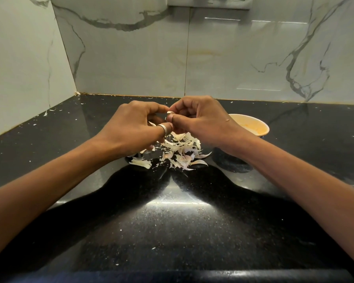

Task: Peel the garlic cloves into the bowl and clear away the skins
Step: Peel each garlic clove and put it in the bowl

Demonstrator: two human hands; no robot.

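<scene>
My left hand (137,127), with a silver ring on the thumb, and my right hand (200,117) meet fingertip to fingertip above the black counter. Both pinch a small garlic clove (168,115), mostly hidden by the fingers. Directly below the hands lies a heap of pale garlic skins (180,150). An orange bowl (253,127) stands to the right, partly behind my right wrist; its contents are hidden from view.
The glossy black counter (172,221) runs to a marble backsplash (192,58) behind and a marble side wall (18,68) at left. Tiny skin flakes are scattered over the counter, mainly at the left.
</scene>
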